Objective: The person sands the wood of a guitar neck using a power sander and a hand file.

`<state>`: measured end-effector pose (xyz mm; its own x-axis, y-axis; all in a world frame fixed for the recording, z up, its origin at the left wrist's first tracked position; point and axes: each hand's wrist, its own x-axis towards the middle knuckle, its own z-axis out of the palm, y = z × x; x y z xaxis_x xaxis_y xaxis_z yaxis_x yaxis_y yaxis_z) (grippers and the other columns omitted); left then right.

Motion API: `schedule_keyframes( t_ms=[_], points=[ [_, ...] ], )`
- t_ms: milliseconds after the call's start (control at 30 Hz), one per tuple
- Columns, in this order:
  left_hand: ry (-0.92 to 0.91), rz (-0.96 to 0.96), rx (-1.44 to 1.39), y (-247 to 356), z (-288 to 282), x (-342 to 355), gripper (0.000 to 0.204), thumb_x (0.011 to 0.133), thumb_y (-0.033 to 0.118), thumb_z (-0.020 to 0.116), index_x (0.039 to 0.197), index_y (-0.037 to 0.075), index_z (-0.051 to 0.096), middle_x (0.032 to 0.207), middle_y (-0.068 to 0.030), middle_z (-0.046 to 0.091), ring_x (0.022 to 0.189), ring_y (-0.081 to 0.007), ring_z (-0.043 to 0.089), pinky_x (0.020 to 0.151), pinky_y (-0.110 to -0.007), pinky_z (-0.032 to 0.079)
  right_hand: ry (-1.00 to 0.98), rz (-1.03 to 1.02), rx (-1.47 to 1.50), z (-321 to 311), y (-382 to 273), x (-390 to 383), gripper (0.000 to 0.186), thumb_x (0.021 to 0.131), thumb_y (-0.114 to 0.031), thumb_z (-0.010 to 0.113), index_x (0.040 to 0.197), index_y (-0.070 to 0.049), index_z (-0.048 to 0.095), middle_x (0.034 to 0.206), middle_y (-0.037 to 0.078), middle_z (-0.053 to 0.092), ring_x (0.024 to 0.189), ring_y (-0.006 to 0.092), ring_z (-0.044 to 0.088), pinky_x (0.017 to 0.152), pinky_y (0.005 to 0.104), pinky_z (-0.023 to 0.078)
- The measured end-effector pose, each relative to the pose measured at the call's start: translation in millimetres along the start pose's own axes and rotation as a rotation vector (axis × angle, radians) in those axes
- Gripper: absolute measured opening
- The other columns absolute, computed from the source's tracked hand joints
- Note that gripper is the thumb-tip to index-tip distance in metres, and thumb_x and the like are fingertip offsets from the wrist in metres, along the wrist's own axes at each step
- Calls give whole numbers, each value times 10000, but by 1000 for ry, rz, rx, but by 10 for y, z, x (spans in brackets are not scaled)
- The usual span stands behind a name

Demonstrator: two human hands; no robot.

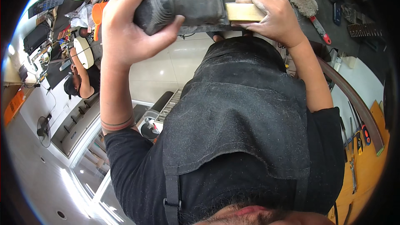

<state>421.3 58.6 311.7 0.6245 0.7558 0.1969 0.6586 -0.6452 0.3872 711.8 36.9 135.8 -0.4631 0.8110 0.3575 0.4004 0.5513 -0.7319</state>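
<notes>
My left hand point(125, 23) is wrapped round the ridged, rounded end of a dusty black piece point(198, 2), thumb below and fingers over the top. The piece has a broad, flat body reaching right; its exact kind I cannot make out. In my right hand point(277, 16) is a pale yellow rectangular block point(245, 12), pinched between thumb and fingers. The block's left end meets the right edge of the black piece; whether it presses there I cannot tell. Pale dust marks my right fingers. A dark apron point(237, 116) covers my front.
A grey fluffy brush point(303, 1) with a red-and-white handle lies on the dark worktop to the right. An orange scoop point(98, 14) stands at the left among clutter. Another person point(83, 79) works at the far left. Hand tools point(359, 141) lie on a wooden surface at the right.
</notes>
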Motion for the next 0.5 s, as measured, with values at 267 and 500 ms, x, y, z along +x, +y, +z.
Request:
schedule_keyframes(
  t_ms=[267,500],
  points=[
    [-32,-15,28,-95,-30,-100,591,689,143,853,1244,-9,719,1053,-141,683,946,-282,665,898,-372,540,57,-25,9,-3,-20,16,419,744,-277,952,1051,-105,724,986,83,772,898,318,759,777,410,599],
    [-64,-68,-15,-91,-76,-206,575,672,147,855,1221,24,735,1041,-121,690,905,-285,682,865,-369,559,71,-34,-32,-3,19,10,434,749,-300,950,1062,-107,720,988,83,772,893,317,757,787,413,596]
  ],
)
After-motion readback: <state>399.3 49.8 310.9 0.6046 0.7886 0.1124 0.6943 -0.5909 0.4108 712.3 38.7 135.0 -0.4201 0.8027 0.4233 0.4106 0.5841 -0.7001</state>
